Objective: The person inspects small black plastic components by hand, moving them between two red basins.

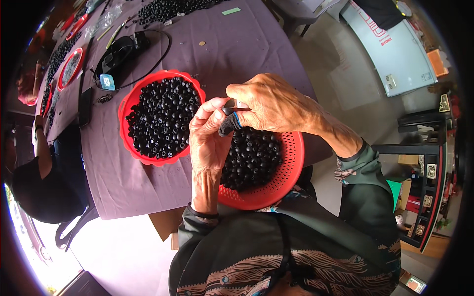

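My left hand point(207, 135) and my right hand point(276, 106) meet above the red baskets, fingertips nearly touching. Between my left thumb and forefinger is pinched a small black round piece point(229, 104). The fingers of my right hand are closed against it; whatever they grip is too small to make out. A dark cloth cover with a blue edge point(229, 124) wraps my right thumb. Beneath my hands, a red perforated basket point(292, 167) holds many black round pieces point(254, 158). Beside my left hand stands a scalloped red basket point(124, 118), full of similar pieces, some with pale hollow openings.
On the purple tablecloth point(222, 49) lie a black bag with a cord point(121, 56), a phone-like dark slab point(85, 106) and a pile of black pieces point(173, 10). Another person's forearm point(44, 153) and dark cap point(47, 192) are at left. A black shelf point(419, 197) stands at right.
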{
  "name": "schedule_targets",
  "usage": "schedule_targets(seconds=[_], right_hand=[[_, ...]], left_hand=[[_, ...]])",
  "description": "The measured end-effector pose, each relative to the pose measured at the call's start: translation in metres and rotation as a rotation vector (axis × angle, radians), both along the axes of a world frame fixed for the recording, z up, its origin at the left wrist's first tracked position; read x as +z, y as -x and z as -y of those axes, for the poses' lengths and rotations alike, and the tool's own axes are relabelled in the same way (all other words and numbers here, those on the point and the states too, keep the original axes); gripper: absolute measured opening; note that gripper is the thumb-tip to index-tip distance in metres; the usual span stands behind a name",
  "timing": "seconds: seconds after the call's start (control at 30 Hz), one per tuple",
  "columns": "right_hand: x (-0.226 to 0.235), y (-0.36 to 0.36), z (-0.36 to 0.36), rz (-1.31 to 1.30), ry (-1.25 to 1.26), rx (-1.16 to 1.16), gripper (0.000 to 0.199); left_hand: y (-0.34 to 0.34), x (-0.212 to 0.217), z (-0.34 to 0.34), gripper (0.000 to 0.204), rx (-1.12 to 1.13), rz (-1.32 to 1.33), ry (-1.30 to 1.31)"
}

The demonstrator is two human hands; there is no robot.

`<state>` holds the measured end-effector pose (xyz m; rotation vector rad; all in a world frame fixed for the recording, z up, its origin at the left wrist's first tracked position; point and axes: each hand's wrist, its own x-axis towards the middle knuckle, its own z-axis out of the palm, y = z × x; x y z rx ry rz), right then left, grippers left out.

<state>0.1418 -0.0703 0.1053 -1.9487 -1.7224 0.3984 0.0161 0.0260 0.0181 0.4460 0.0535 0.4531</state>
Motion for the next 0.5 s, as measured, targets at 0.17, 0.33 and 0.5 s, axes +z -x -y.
schedule_targets(seconds=[0.17, 0.33, 0.5], right_hand=[[-0.0006, 0.0007, -0.0008, -0.013, 0.005, 0.002, 0.022], [-0.0016, 0.0012, -0.0005, 0.006, -0.005, 0.009, 0.024], [-0.0059, 0.0014, 0.0001, 0.004, 0.007, -0.002, 0.025]], left_hand=[[0.0010, 0.0015, -0.0006, 0.018, 0.017, -0.013, -0.009], [0.0020, 0.0035, -0.0001, 0.018, 0.024, -0.032, -0.017], [0.0016, 0.0056, 0.0018, 0.017, 0.029, -0.078, -0.012]])
